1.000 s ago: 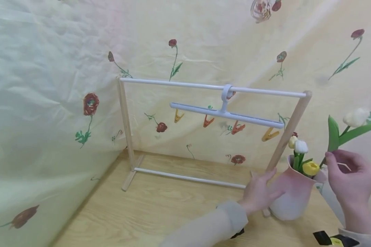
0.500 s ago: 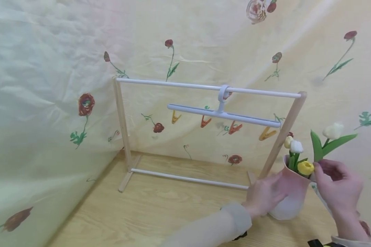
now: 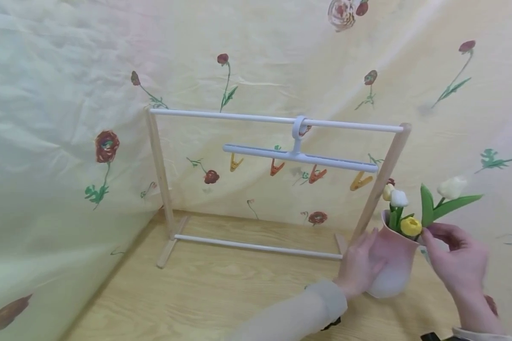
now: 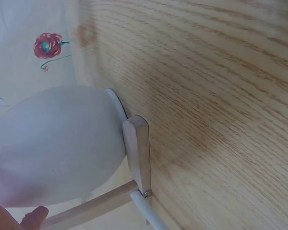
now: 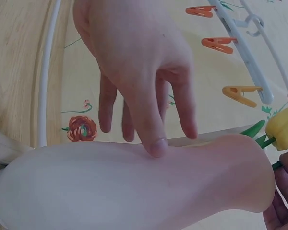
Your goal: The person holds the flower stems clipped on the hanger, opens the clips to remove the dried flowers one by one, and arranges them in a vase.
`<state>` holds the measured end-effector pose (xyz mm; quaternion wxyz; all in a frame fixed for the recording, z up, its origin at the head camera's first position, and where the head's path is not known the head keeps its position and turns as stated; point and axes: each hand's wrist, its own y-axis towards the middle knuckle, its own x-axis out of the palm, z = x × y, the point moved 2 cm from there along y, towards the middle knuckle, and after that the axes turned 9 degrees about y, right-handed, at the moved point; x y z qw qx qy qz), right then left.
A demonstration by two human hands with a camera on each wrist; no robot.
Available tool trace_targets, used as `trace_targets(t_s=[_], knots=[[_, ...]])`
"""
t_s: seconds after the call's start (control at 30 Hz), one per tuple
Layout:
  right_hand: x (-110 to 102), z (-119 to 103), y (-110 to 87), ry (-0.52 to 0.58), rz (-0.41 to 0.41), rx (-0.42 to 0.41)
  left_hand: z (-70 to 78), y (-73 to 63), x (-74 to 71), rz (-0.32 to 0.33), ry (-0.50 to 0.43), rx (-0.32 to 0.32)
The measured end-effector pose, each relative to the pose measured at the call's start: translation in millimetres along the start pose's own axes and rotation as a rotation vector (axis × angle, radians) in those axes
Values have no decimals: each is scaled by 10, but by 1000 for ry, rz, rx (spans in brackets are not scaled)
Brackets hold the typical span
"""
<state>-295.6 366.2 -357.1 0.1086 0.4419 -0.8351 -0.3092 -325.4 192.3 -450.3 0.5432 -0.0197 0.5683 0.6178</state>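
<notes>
A pink-and-white vase (image 3: pixel 394 263) stands beside the right end of a wooden rack, with several tulips in its mouth, among them a yellow tulip (image 3: pixel 411 227) and a white tulip (image 3: pixel 398 198). My left hand (image 3: pixel 360 265) touches the vase's side with its thumb, the other fingers straight and spread, as the right wrist view shows. My right hand (image 3: pixel 461 258) pinches the green stem of another white tulip (image 3: pixel 452 187), just right of the vase's mouth. The lower end of that stem is hidden behind the mouth and fingers. In the left wrist view the vase (image 4: pixel 62 143) meets the rack's foot (image 4: pixel 139 153).
The rack's top white bar (image 3: pixel 222 115) carries a pale blue hanger (image 3: pixel 298 156) with several orange and yellow clips (image 3: pixel 317 174). A lower white bar (image 3: pixel 256 246) spans the feet on the wooden table (image 3: pixel 205 289). Flower-printed cloth (image 3: pixel 187 57) covers the walls behind and left.
My right hand has brought the white tulip left and down toward the vase's mouth. My left hand has come closer to the vase's side. The head view has shifted slightly right.
</notes>
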Motion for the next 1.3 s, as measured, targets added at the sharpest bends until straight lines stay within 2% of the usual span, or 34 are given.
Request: trace_targets(t_s=[0.17, 0.43, 0.7, 0.9, 1.03, 1.17, 1.23, 1.3], knots=[[28, -17, -46, -89, -38, -41, -20, 22, 38, 14, -27, 7], [-19, -27, -14, -187, -41, -12, 46, 55, 12, 41, -88, 76], [-32, 2, -48, -186, -44, -17, 153, 91, 8, 91, -108, 33], [-33, 1, -110, -183, -30, -15, 181, 79, -15, 110, -146, 0], [-44, -33, -118, -101, 19, 36, 171, 90, -41, 126, -150, 0], [-85, -81, -109, 20, 118, 67, 128, 98, -46, 114, -167, -7], [-119, -121, -109, 47, 178, 13, 80, 87, -54, 66, -226, -39], [-154, -190, -111, 49, 228, -116, 9, 69, -90, -24, -329, -112]])
